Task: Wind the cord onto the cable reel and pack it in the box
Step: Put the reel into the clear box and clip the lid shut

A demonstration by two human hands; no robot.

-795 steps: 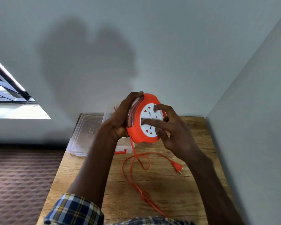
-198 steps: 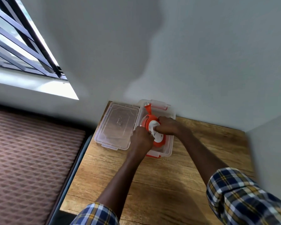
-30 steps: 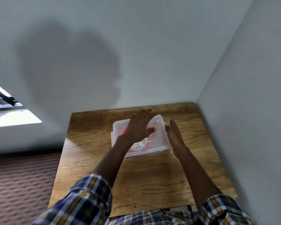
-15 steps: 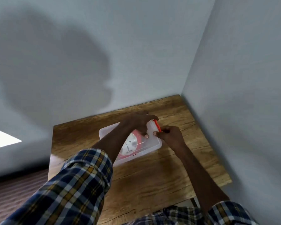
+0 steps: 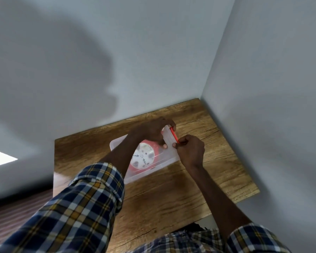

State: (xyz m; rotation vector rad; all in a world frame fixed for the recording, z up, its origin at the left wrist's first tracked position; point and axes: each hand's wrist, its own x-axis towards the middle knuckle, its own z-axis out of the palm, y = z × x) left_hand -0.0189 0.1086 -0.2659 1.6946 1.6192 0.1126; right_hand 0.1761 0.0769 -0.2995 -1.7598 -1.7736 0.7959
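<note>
The clear plastic box (image 5: 169,158) lies on the wooden table (image 5: 171,194) with its lid on. Inside it shows the orange cable reel (image 5: 143,158) with its white socket face up. My left hand (image 5: 151,133) grips the right end of the lid, fingers curled over the far edge and thumb on top. My right hand (image 5: 190,149) pinches the near end of the red latch (image 5: 174,136) on the box's right end. The cord is not visible outside the box.
The table stands in a corner, with a wall (image 5: 153,61) behind and another wall (image 5: 272,106) close on the right. Striped floor (image 5: 11,214) lies to the left. My plaid sleeves fill the lower view.
A second ago both hands lay flat on the closed lid. They have since moved to the box's right end, where they hold the lid and the red latch. The view has tilted.
</note>
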